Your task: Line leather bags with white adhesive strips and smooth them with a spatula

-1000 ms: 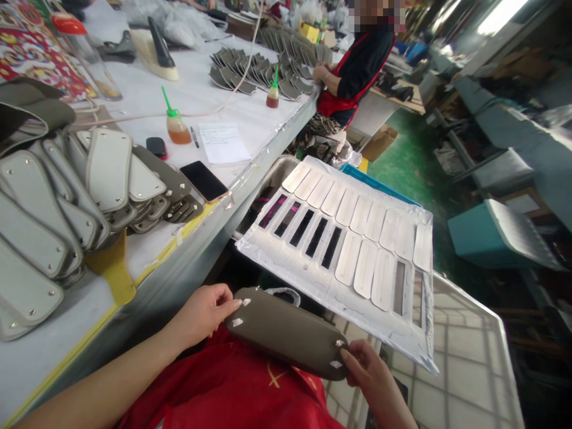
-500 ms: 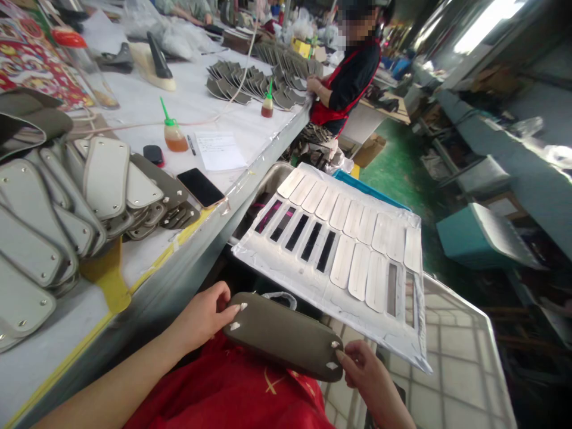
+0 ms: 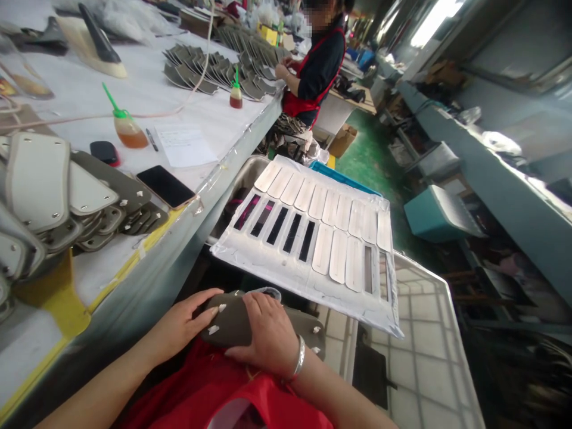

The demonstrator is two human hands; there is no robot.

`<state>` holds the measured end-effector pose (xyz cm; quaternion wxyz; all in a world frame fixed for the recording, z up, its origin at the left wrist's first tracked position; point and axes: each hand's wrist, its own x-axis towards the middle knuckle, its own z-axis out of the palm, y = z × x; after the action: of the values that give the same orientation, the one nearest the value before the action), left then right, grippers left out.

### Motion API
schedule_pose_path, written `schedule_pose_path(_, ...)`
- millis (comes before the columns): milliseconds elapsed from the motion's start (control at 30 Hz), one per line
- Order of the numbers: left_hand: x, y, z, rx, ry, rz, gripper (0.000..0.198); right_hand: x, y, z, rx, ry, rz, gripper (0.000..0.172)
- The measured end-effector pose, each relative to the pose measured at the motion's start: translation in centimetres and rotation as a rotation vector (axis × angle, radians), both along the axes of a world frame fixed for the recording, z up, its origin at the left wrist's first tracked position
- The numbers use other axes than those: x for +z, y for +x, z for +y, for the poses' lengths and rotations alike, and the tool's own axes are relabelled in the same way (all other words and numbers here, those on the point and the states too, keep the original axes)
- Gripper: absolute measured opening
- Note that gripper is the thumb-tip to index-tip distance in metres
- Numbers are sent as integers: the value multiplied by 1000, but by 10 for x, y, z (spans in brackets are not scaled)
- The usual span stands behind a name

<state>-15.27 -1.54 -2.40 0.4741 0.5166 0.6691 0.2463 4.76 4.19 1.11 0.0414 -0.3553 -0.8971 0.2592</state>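
A long olive-brown panel with rounded ends and small white tabs near its corners lies across my lap, over a red apron. My left hand pinches its left end, thumb on the top face. Across the middle of the panel, my right hand grips it from edge to edge, with the thumb on the near side. The underside of the panel is hidden. Just beyond it stands a white slotted board carrying rows of pale elongated strips; several slots show dark gaps.
On the table at left lie piled grey panels, a phone, a paper sheet and a green-tipped bottle. A co-worker stands by the table's far end. A teal bin stands at right.
My right hand has left the panel's right end and now grips across its middle. My left hand stays on the left end. The camera view has turned toward the right.
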Motion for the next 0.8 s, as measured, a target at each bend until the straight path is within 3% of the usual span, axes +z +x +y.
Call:
schedule_pose_path(200,0,0,2,30,15,-110,40,0,-1,6,-19,-41,-15,74)
schedule_pose_path(367,-1,1,2,58,46,-143,38,1,-13,12,52,-52,-53,88)
schedule_pose_path(567,1,5,0,83,79,-149,37,1,-18,16,102,-58,-96,75)
schedule_pose_path(733,-3,10,-7,130,126,-87,37,1,-16,13,120,-40,-108,86)
schedule_pose_path(800,-7,12,-9,139,143,-74,38,1,-16,12,110,-17,-131,83)
